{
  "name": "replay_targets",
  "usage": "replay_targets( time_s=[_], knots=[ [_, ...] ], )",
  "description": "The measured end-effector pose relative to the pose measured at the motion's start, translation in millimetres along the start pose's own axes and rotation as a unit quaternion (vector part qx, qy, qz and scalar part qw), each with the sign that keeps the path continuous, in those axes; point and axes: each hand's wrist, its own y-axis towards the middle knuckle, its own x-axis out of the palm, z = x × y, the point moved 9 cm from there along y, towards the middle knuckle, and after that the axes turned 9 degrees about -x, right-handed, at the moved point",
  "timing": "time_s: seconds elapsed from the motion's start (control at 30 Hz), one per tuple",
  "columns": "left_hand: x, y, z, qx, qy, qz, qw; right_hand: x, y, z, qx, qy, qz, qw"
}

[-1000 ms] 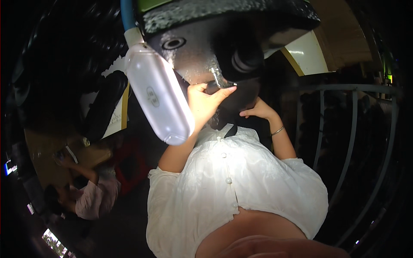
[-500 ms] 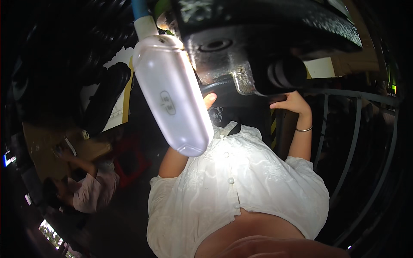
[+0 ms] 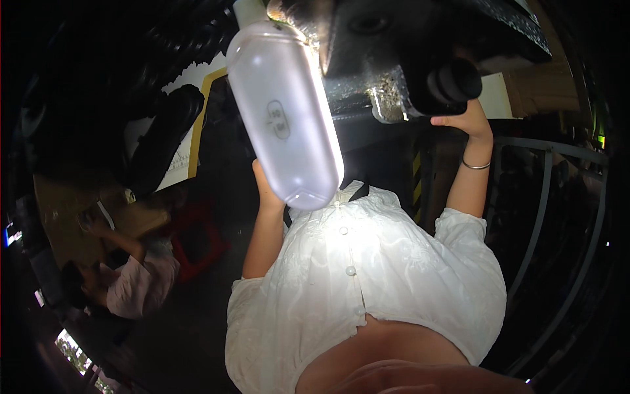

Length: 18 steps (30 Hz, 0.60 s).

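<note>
— Listing from our left: one co-worker (image 3: 125, 285), crouched low in a pale shirt, well apart from us. Red stool (image 3: 205, 241) just beside them.

— Next item?

— Our left hand (image 3: 264, 187), arm raised. It goes up behind the lamp (image 3: 283, 111), so the lamp hides most of it. Fingers: we cannot tell whether they are spread or closed, nor whether they touch the lamp.

— And the lamp itself?

— One long white capsule, lit, hanging tilted between our face and our blouse (image 3: 367, 276), its lower end over our collar.

— Above it?

— Grey metal machine (image 3: 367, 59), underside towards us, filling the top of the view. One black cylinder (image 3: 453, 82) sticks out of it at the right.

— Right side?

— Our right hand (image 3: 464, 121), arm straight up, pressed against the cylinder from below. Thumb shows, lying along the cylinder; the other fingers pass behind it, so we cannot tell their grip. Thin bracelet (image 3: 476, 165) on that wrist. Last, a metal railing (image 3: 545, 210), near our right elbow.
</note>
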Motion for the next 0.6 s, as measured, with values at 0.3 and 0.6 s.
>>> replay_targets(
  time_s=[0.3,0.6],
  knots=[
    [-65,-1,13,0.015,-0.037,0.129,0.991,61,22,-25,-0.095,0.051,-0.011,0.994],
    [-88,-6,53,0.229,0.138,0.169,0.949,68,8,-35,-0.196,-0.041,0.110,0.973]
  ],
)
